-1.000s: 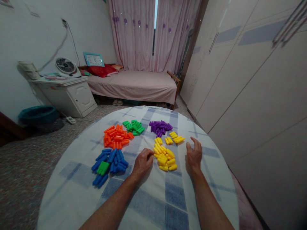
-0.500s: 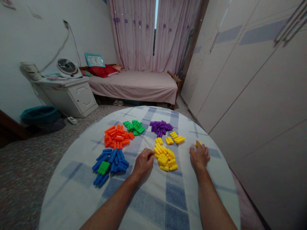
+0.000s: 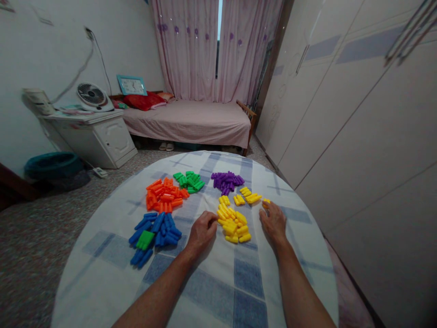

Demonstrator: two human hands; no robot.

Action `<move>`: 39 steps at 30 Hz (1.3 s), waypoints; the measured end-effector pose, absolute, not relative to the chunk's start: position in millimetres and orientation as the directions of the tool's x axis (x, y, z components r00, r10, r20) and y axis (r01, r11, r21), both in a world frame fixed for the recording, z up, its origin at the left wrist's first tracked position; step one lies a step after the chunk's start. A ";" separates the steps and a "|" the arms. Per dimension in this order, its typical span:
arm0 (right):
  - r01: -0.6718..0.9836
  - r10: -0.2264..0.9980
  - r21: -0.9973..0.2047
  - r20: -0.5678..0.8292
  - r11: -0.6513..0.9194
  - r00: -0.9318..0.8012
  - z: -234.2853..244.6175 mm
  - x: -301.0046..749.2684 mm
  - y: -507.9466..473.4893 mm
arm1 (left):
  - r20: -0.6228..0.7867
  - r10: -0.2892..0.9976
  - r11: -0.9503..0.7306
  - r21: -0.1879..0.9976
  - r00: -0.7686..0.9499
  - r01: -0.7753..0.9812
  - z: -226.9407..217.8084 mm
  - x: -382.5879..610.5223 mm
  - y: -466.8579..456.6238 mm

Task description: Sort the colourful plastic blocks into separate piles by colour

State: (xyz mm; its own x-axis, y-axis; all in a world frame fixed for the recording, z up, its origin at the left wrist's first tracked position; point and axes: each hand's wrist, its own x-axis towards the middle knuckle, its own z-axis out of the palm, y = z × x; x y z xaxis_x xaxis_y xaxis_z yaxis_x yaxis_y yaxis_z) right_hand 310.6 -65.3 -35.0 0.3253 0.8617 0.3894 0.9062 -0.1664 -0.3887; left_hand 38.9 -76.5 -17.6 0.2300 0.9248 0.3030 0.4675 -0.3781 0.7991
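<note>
Beside the left edge of a heap of yellow plastic building pieces (image 3: 232, 223), my left hand (image 3: 203, 231) rests with curled, closed fingers. Its fingertips are at the heap, and I cannot see what they hold, if anything. My right hand (image 3: 275, 222) is to the right of the heap, its fingers closed around a small yellow building piece (image 3: 266, 202) at the table surface. Just left of that hand, a few separate yellow pieces (image 3: 251, 197) lie in short rows. Behind the heap is a purple pile (image 3: 227, 182).
Orange pieces (image 3: 165, 196), green pieces (image 3: 191, 182) and blue pieces (image 3: 167, 232) lie in piles on the left. One green block (image 3: 145, 240) sits on the blue ones. A checked cloth covers the round table (image 3: 215, 291). Beyond are a bed (image 3: 191, 119) and a wardrobe (image 3: 362, 136).
My right hand has moved left with the yellow building piece, closer to the other separate yellow pieces. My left hand stays by the heap. The view has shifted slightly.
</note>
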 end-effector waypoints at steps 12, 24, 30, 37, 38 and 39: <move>0.851 0.929 -0.505 0.366 0.143 0.061 -29.7 271.0 -63.1 | 0.311 0.923 -0.383 0.796 0.226 0.468 -14.9 39.3 -77.5; 0.644 0.943 -0.711 0.329 0.282 -0.050 -15.2 249.4 -65.8 | 0.304 0.926 -0.376 0.804 0.226 0.460 -12.5 40.2 -77.8; 0.586 0.841 -0.804 0.384 0.102 0.380 -24.9 268.5 -61.5 | 0.304 0.925 -0.378 0.792 0.228 0.479 -14.3 40.1 -77.3; 0.582 0.782 -0.784 0.218 -0.216 0.584 -30.1 298.5 -28.3 | 0.306 0.926 -0.376 0.784 0.220 0.494 -17.7 41.2 -75.0; 0.607 0.787 -0.762 0.226 -0.224 0.574 -27.0 299.2 -21.6 | 0.303 0.928 -0.372 0.784 0.217 0.498 -17.9 41.4 -74.9; 0.631 0.795 -0.743 0.236 -0.223 0.559 -23.6 298.9 -14.8 | 0.299 0.930 -0.367 0.783 0.214 0.502 -17.9 41.6 -75.0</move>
State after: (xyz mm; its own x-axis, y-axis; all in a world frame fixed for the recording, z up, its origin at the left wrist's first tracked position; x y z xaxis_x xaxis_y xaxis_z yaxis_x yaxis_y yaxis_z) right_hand 298.9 -14.8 -23.6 0.5586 0.7951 0.2361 0.6314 -0.2231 -0.7427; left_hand 41.6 -75.0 -17.9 0.2137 0.9299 0.2993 0.5016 -0.3674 0.7832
